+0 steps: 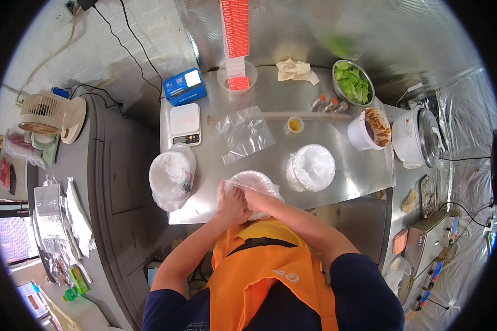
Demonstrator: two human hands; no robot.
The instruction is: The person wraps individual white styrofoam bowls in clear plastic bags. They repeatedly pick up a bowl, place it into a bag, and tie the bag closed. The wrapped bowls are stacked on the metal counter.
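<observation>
Close to my body at the front edge of the steel table, a white round bowl (252,177) sits under a clear plastic bag (267,190). My left hand (234,203) and my right hand (256,201) are together over this bowl, fingers bunched on the plastic. My forearms and fingers hide part of the bowl. To the right stand white round bowls (312,167), stacked and wrapped in plastic. At the left, a white container (172,178) is covered by a thin plastic bag. Another clear plastic bag (248,134) lies flat just beyond my hands.
Behind are a digital scale (185,122), a blue box (185,87), a red label strip (235,33) hanging into a clear tub, a cloth (297,71), a steel bowl (370,101) of lettuce, several jars (330,104), a small cup (295,124), a sauce tub (358,132) and a lidded pot (408,136).
</observation>
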